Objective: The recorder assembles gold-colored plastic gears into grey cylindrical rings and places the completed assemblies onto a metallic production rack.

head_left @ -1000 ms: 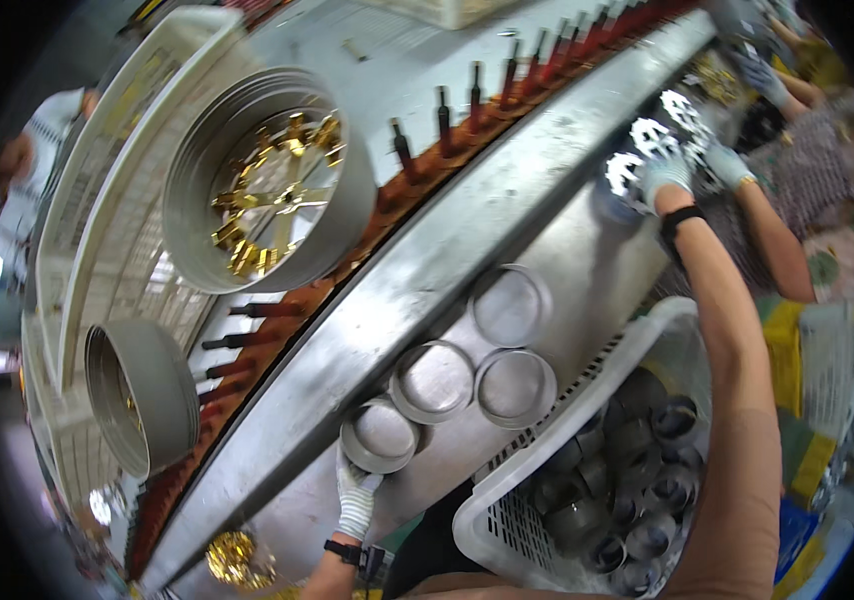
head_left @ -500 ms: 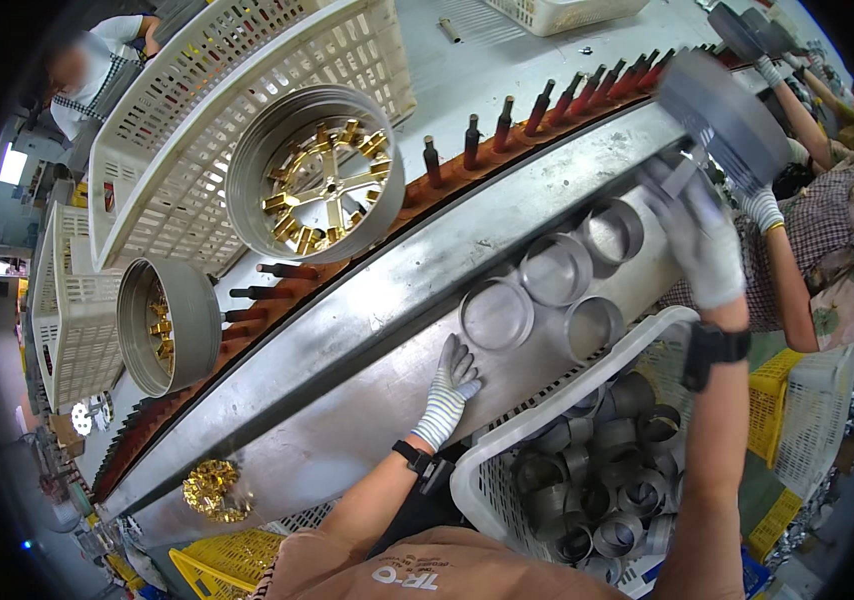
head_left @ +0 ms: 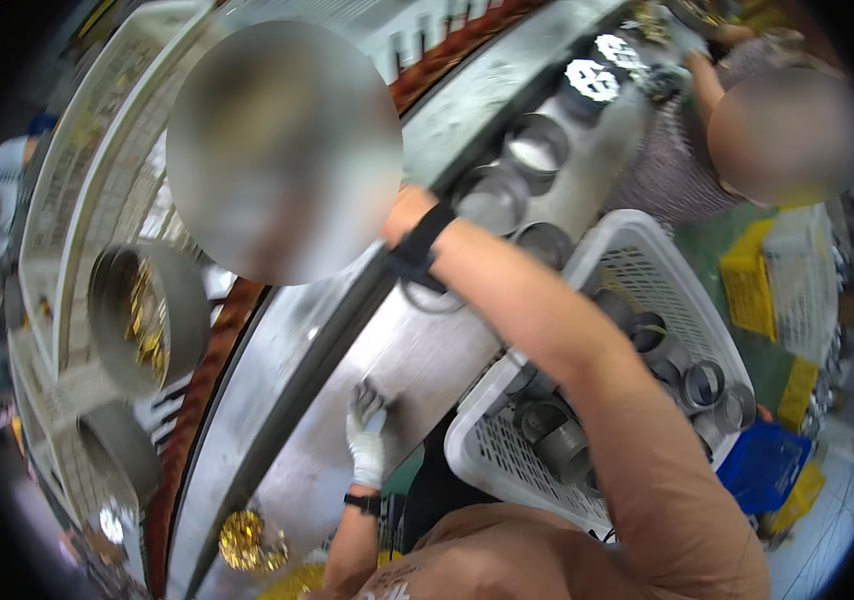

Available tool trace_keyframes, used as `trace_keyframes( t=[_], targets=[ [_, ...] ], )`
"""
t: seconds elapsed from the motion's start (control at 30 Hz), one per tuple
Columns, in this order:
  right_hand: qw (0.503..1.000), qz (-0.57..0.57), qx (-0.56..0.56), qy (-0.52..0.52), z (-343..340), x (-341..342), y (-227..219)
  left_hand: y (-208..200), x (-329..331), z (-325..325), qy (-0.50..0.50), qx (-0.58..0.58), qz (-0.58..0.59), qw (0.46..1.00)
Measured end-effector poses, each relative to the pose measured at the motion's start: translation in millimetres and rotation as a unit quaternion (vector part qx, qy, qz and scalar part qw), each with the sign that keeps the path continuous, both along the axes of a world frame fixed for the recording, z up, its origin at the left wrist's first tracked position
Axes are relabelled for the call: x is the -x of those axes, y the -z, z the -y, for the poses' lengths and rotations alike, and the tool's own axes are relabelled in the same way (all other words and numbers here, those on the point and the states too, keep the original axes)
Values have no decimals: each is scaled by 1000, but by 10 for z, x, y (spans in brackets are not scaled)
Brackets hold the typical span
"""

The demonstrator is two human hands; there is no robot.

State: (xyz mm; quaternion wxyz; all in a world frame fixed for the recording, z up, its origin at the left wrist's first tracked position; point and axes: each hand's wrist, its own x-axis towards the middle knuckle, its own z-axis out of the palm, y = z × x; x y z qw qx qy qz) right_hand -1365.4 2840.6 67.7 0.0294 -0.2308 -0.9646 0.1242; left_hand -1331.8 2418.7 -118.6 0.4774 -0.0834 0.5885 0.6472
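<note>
My right arm reaches across the bench toward the conveyor. A large blurred patch covers my right hand [head_left: 297, 190] and whatever is at it, so its fingers and any held thing are hidden. Below the patch, my left hand [head_left: 367, 435], in a white glove with dark fingertips, rests on the metal bench [head_left: 412, 375] with its fingers out and nothing in them. Partly behind my right forearm stand several grey metal rings: one by the wrist [head_left: 432, 296], one farther back [head_left: 492, 200], another beyond it [head_left: 535, 148], and one near the basket [head_left: 545, 242].
A white basket [head_left: 472, 440] of grey rings stands at my right. Gold parts [head_left: 247, 540] lie at the bench's near left. Along the conveyor's red-brown edge [head_left: 187, 440] sit round grey housings [head_left: 182, 320], one with gold pieces inside. A co-worker [head_left: 677, 160] works at far right.
My right hand has swung from the far right across to the conveyor on the left. The view has turned and shifted. My left hand stays on the bench.
</note>
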Motion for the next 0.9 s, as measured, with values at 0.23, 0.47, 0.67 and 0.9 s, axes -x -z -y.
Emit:
trace_keyframes(
  t=[0.23,0.47,0.67,0.9],
  targets=[
    [882,-370,148,251,-556,-1169,301,-32,22,-183,217,92,-178,956],
    [881,136,-409,196,-3381,-3127,1718,316,18,-1101,338,230,-20,912],
    [801,125,-446,379,-4486,-3763,2359,290,-36,-1372,334,193,-31,922],
    [880,-136,103,444,-3242,-4072,1797,152,73,-1259,400,251,-55,880]
  ],
)
